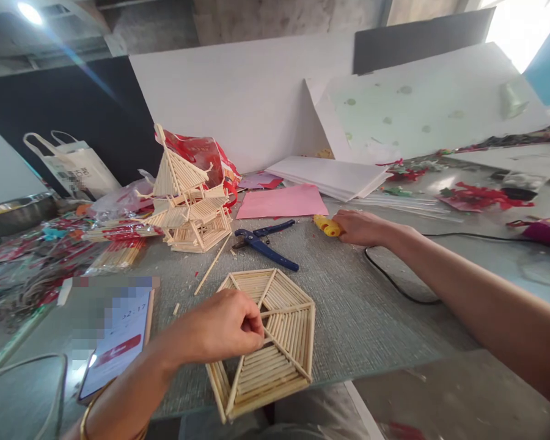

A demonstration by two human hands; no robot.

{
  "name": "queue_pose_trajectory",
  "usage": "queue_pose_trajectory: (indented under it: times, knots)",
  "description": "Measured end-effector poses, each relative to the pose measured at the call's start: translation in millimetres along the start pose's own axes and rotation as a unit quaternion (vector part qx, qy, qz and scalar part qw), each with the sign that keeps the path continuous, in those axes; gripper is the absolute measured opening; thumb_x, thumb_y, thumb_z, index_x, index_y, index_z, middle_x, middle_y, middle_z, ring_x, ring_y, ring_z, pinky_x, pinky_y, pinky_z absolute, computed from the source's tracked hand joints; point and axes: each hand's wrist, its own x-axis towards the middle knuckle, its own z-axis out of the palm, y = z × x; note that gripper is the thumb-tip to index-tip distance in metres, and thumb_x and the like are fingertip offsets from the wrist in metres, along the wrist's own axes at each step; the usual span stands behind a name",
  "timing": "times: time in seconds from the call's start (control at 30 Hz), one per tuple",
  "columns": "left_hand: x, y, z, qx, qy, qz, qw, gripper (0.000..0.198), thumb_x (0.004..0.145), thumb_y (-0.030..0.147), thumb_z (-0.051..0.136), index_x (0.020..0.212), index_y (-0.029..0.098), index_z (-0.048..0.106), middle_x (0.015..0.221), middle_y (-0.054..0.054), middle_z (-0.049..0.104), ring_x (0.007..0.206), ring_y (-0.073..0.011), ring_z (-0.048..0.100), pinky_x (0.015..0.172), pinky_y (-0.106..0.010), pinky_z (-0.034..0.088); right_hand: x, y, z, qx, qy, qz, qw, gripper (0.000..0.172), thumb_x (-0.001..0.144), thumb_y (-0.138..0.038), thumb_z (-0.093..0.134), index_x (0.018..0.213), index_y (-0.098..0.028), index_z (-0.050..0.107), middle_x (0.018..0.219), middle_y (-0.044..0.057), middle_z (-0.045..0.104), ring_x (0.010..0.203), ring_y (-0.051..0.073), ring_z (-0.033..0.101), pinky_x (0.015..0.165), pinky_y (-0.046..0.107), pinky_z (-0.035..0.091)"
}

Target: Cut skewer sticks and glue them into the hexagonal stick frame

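Note:
A many-sided panel of thin wooden sticks (pixel 291 333) lies near the table's front edge, split into wedges, some filled with sticks. Over its left half is my left hand (pixel 224 327), fingers curled into a pinch near the middle; what they pinch is hidden. Farther right, my right hand (pixel 360 227) is closed round a yellow glue gun (pixel 326 226) resting low over the table. Between the hands and the pink paper lie blue-handled cutters (pixel 268 244). A loose stick (pixel 213 264) and short offcuts sit left of the cutters.
A tiered stick pagoda (pixel 190 208) stands at the back left before a red bag (pixel 211 159). A phone (pixel 119 342) lies at left. Pink paper (pixel 282 201) and white boards (pixel 327 174) lie behind. A black cord (pixel 394 284) curves under my right arm.

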Motion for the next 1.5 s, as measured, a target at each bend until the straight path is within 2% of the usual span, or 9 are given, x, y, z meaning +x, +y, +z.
queue_pose_trajectory:
  times: [0.13,0.6,1.5]
  knots:
    - [2.2,2.4,-0.3,0.006,-0.019,0.007,1.000,0.022,0.067,0.022,0.049,0.073,0.015,0.069,0.066,-0.002,0.065,0.057,-0.0101,0.052,0.049,-0.021,0.034,2.1,2.5,2.5,0.004,0.004,-0.002,1.000,0.024,0.073,-0.028,0.049,0.091,-0.013,0.053,0.097,0.015,0.055,0.088,0.026,0.054,0.066,0.031,0.035]
    - [2.9,3.4,-1.6,0.028,-0.031,0.017,0.999,0.023,0.066,0.021,0.048,0.072,0.015,0.070,0.065,-0.002,0.064,0.055,-0.0094,0.051,0.049,-0.021,0.033,3.5,4.0,3.7,0.004,0.005,-0.002,1.000,0.022,0.072,-0.029,0.050,0.088,-0.014,0.053,0.095,0.013,0.055,0.087,0.024,0.053,0.063,0.029,0.033]
    - [1.6,2.5,2.0,0.041,-0.006,0.016,0.999,0.022,0.067,0.021,0.047,0.069,0.016,0.068,0.068,-0.003,0.066,0.057,-0.0104,0.054,0.051,-0.022,0.035,1.3,2.0,1.4,0.002,0.002,0.002,1.000,0.021,0.071,-0.027,0.050,0.088,-0.014,0.052,0.095,0.014,0.056,0.087,0.025,0.053,0.062,0.030,0.032]
